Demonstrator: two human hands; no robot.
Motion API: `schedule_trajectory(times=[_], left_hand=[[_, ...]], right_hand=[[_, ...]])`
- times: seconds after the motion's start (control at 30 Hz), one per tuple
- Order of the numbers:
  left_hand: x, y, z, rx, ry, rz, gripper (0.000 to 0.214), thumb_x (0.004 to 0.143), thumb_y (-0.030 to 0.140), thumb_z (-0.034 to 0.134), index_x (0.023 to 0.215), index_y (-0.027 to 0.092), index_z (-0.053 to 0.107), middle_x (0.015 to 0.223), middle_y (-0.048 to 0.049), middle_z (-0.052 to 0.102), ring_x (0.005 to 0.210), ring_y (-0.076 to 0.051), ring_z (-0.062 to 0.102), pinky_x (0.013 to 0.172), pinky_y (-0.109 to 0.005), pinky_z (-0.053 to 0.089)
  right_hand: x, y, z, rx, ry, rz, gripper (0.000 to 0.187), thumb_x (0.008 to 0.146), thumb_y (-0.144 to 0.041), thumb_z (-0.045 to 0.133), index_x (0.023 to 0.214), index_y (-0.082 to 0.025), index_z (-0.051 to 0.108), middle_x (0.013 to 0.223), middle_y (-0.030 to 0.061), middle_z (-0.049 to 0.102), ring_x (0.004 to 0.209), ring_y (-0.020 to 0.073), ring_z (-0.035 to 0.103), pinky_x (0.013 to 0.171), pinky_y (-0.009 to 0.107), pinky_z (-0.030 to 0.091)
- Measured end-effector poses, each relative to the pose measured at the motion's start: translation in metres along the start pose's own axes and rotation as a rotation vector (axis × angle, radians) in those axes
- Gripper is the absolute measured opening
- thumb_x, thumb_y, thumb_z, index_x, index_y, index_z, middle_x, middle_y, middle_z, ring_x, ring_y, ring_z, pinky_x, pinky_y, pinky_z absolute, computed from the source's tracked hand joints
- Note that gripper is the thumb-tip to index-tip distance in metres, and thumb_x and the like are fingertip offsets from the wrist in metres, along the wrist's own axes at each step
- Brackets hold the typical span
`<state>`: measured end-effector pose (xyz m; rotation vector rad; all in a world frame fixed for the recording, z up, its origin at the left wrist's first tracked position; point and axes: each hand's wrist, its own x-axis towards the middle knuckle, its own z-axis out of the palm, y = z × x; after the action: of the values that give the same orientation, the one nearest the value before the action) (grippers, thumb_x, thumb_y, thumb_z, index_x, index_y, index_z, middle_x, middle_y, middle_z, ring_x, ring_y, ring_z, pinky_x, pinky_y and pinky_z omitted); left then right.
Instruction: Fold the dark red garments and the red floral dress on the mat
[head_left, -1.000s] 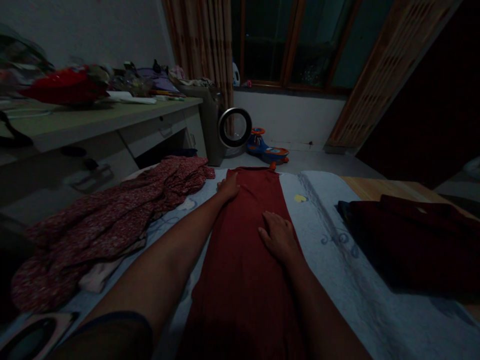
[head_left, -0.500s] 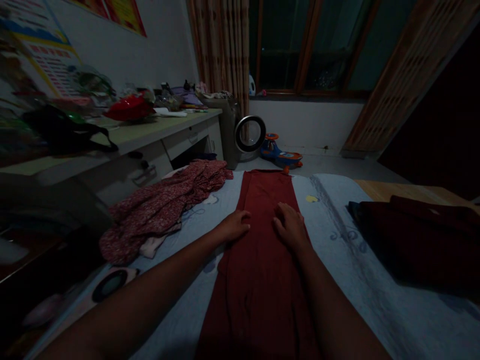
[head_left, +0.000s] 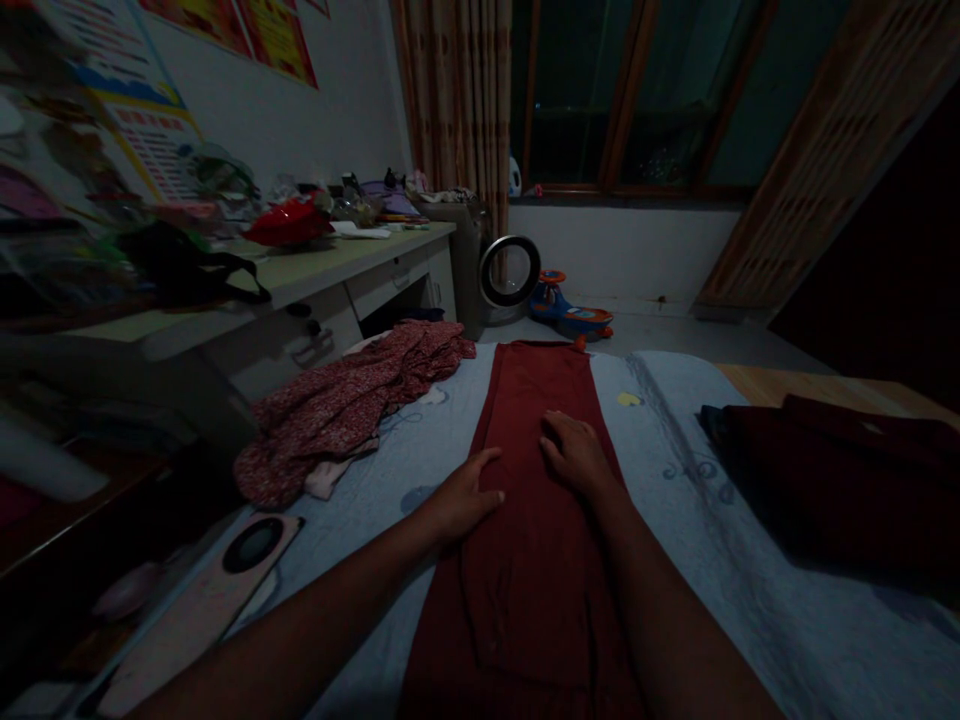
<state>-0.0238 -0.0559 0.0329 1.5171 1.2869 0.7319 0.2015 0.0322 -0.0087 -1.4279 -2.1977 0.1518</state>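
Note:
A long dark red garment (head_left: 525,560), folded lengthwise into a strip, lies on the pale blue bedsheet (head_left: 675,540) and runs away from me. On its left edge rests my left hand (head_left: 466,500), thumb and fingers apart. My right hand (head_left: 576,450) lies on the cloth towards its right side, fingers loosely bent and spread. Neither hand grips the fabric. To the left is a crumpled red patterned garment (head_left: 360,400). A stack of folded dark clothes (head_left: 847,490) sits on the right.
A smartphone (head_left: 202,610) lies at the bed's left edge. Beyond it stands a desk (head_left: 352,260) with a red bag (head_left: 289,222) and clutter. Past the bed's far end are an open round washer door (head_left: 510,272) and a blue ride-on toy (head_left: 566,312).
My left hand has slid nearer to me along the garment's left edge, its fingers more spread. The right hand has shifted slightly left. The view has turned a little left.

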Motion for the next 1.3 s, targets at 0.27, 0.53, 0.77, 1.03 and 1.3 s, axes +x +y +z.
schedule_trajectory(times=[0.27,0.53,0.77,1.03,1.3], left_hand=[[-0.035,0.0,0.002,-0.041,-0.029,0.008,0.062,0.068,0.017,0.064,0.129,0.02,0.057,0.135,-0.0087,0.058,0.124,-0.027,0.053,0.107,-0.037,0.041],[-0.044,-0.009,-0.013,-0.064,-0.215,-0.174,0.065,0.074,0.025,0.06,0.138,0.023,0.046,0.101,-0.0031,0.068,0.079,-0.019,0.064,0.073,-0.032,0.052],[-0.021,0.014,-0.032,0.765,0.032,0.07,0.042,0.081,0.022,0.056,0.123,0.025,0.064,0.121,-0.0105,0.061,0.108,-0.028,0.06,0.098,-0.04,0.045],[0.121,0.018,-0.014,0.864,0.051,0.383,0.045,0.094,0.017,0.039,0.136,0.011,0.053,0.149,-0.014,0.048,0.141,-0.023,0.04,0.119,-0.036,0.026],[0.208,-0.002,0.003,0.949,-0.046,0.281,0.053,0.102,0.039,0.03,0.146,0.011,0.042,0.157,-0.0149,0.037,0.147,-0.026,0.03,0.12,-0.043,0.024]], right_hand=[[0.001,-0.008,-0.004,-0.027,-0.09,0.019,0.046,0.095,-0.035,0.05,0.138,-0.017,0.054,0.147,0.0117,0.051,0.14,0.0235,0.042,0.115,0.044,0.029],[0.001,-0.01,-0.006,-0.054,-0.17,0.042,0.047,0.096,-0.038,0.05,0.137,-0.016,0.055,0.151,0.0124,0.047,0.142,0.0257,0.039,0.115,0.045,0.028],[0.009,-0.018,-0.018,-0.111,-0.196,0.078,0.032,0.096,-0.032,0.049,0.121,-0.019,0.065,0.133,0.0123,0.063,0.122,0.0247,0.057,0.099,0.037,0.042],[0.046,-0.013,-0.016,-0.159,-0.066,0.144,0.034,0.1,-0.024,0.037,0.119,-0.017,0.064,0.125,0.0153,0.064,0.115,0.0242,0.058,0.098,0.035,0.041],[0.029,0.003,0.015,-0.209,-0.101,0.187,0.044,0.099,-0.033,0.043,0.141,-0.019,0.05,0.152,0.0138,0.044,0.137,0.0282,0.041,0.107,0.046,0.034]])
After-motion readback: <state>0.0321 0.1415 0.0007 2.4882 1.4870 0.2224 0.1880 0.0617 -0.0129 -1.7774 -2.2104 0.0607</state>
